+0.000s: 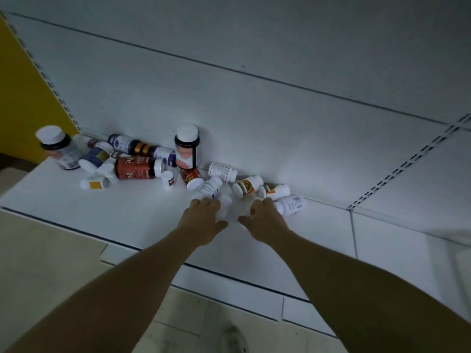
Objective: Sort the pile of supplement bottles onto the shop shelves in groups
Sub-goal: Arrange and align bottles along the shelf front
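Note:
A pile of supplement bottles lies along the back of a white shelf (pixel 132 207). Two dark bottles with white caps stand upright, one at the middle (pixel 186 146) and one at the left end (pixel 57 146). A red-labelled bottle (pixel 135 168) lies among small white ones. My left hand (pixel 204 221) grips a small white bottle (pixel 224 207), just below a lying purple-labelled bottle (pixel 210 187). My right hand (pixel 266 217) has curled fingers beside a white bottle (pixel 290 203) and below an orange-labelled bottle (pixel 246 187). Glare hides what lies under its fingers.
The shelf's white back panel (pixel 254 110) rises behind the pile, with slotted uprights (pixel 397 171) at the right. A yellow wall (pixel 25 98) is at the left. A lower shelf edge (pixel 229 278) and floor tiles (pixel 178 314) lie below my arms.

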Tool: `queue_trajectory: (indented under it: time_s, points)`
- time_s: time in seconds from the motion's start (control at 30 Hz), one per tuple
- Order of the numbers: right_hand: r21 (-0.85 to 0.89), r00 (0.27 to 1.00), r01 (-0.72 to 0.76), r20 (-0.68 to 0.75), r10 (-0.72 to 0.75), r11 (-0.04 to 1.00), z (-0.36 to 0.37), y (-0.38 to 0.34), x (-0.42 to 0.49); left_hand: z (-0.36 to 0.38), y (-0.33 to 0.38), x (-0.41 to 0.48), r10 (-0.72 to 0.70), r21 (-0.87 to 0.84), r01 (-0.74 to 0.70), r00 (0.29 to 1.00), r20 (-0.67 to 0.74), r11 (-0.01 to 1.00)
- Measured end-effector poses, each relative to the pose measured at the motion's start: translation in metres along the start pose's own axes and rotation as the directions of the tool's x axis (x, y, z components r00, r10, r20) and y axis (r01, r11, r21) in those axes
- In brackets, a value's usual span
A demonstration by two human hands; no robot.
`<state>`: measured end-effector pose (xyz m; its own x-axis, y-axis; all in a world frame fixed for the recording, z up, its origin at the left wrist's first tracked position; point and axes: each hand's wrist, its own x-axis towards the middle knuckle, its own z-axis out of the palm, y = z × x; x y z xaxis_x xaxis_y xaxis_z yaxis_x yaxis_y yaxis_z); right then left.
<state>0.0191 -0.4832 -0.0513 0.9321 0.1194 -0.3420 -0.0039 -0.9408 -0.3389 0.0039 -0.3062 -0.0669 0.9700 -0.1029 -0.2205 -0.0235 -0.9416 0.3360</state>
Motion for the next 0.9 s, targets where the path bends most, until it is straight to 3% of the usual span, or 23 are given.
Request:
queue_trajectory:
  time_s: [0.17,0.27,0.33,0.4,0.47,0.5,0.53,0.57,0.63,0.7,0.73,0.8,0.9]
  points:
    - [0.161,0.995,-0.098,-0.004,0.1,0.982,0.005,-0.004,-0.013,0.016,0.0,-0.003,-0.093,-0.284,0.101,0.995,0.042,0.953]
    - [0.062,0.993,-0.111,0.048,0.108,0.992,0.008,-0.008,-0.023,0.016,-0.008,-0.006,-0.159,-0.521,0.226,0.973,0.17,0.824]
    - [0.133,0.987,-0.159,0.044,0.154,0.978,0.013,-0.009,-0.032,0.007,-0.009,-0.017,-0.23,-0.707,0.352,0.936,0.267,0.614]
    - [0.228,0.981,-0.193,0.021,0.193,0.954,0.019,-0.009,-0.041,-0.006,-0.008,-0.034,-0.222,-0.854,0.449,0.89,0.399,0.263]
    - [0.298,0.974,-0.224,0.045,0.221,0.928,0.022,-0.009,-0.048,-0.022,-0.009,-0.056,-0.154,-0.877,0.478,0.865,0.478,-0.04]
    - [0.364,0.967,-0.254,0.072,0.244,0.896,0.022,-0.011,-0.051,-0.029,-0.011,-0.067,-0.12,-0.868,0.476,0.862,0.493,-0.144]
    - [0.481,0.956,-0.288,0.092,0.278,0.828,0.021,-0.013,-0.054,-0.037,-0.014,-0.077,-0.09,-0.856,0.471,0.863,0.497,-0.213]
    - [0.637,0.937,-0.337,0.149,0.317,0.694,0.017,-0.02,-0.06,-0.044,-0.017,-0.087,-0.064,-0.852,0.462,0.87,0.489,-0.246]
    - [0.879,0.893,-0.4,0.31,0.325,0.261,0.009,-0.034,-0.073,-0.062,-0.02,-0.105,-0.017,-0.852,0.446,0.884,0.468,-0.274]
    - [0.925,0.892,-0.346,0.377,0.249,-0.158,-0.002,-0.052,-0.094,-0.082,-0.02,-0.119,-0.011,-0.859,0.417,0.898,0.439,-0.297]
    - [0.91,0.908,-0.301,0.365,0.205,-0.286,-0.01,-0.063,-0.109,-0.092,-0.019,-0.127,-0.01,-0.868,0.393,0.909,0.416,-0.303]
    - [0.893,0.948,-0.221,0.291,0.127,-0.392,-0.027,-0.089,-0.143,-0.115,-0.016,-0.144,-0.007,-0.894,0.337,0.935,0.355,-0.295]
    - [0.922,0.986,-0.12,0.155,0.066,-0.368,-0.047,-0.124,-0.192,-0.148,-0.012,-0.172,0.039,-0.934,0.255,0.966,0.254,-0.25]
